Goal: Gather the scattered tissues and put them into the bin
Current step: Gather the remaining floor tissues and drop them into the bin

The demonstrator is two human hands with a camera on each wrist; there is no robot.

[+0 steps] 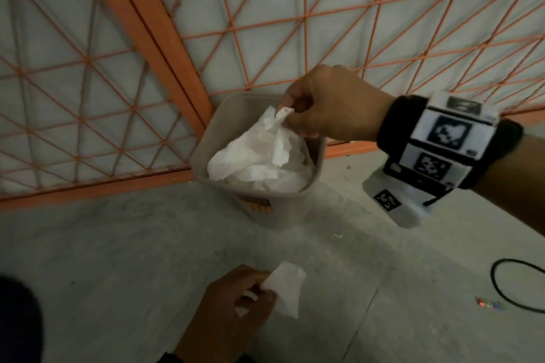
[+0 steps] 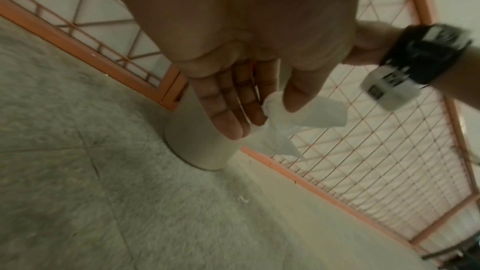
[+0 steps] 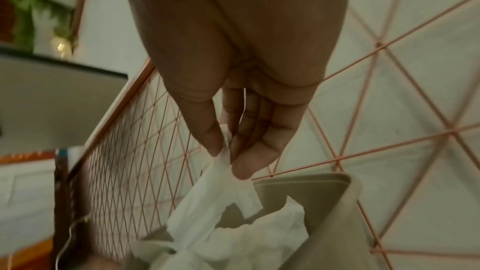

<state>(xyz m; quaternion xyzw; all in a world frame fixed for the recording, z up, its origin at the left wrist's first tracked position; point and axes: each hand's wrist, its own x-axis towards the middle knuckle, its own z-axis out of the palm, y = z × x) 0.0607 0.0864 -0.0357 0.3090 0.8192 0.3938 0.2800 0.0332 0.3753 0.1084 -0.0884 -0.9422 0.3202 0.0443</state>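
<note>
A beige bin (image 1: pixel 298 197) stands on the floor against an orange mesh fence, holding crumpled white tissues. My right hand (image 1: pixel 290 110) hovers over its rim and pinches the top corner of a large white tissue (image 1: pixel 253 150) that hangs down into the bin. In the right wrist view the thumb and fingers (image 3: pixel 242 166) nip that tissue (image 3: pixel 221 190) above the bin (image 3: pixel 335 221). My left hand (image 1: pixel 259 289) is lower, in front of the bin, pinching a small white tissue (image 1: pixel 287 289). The left wrist view shows that tissue (image 2: pixel 283 126) between thumb and fingers, with the bin (image 2: pixel 200 141) behind.
The orange mesh fence (image 1: pixel 165 47) runs right behind the bin. A black cable (image 1: pixel 513 283) loops on the grey concrete floor at the right, with a small coloured scrap (image 1: pixel 491 304) beside it. A tiny white scrap (image 1: pixel 337 235) lies near the bin's base.
</note>
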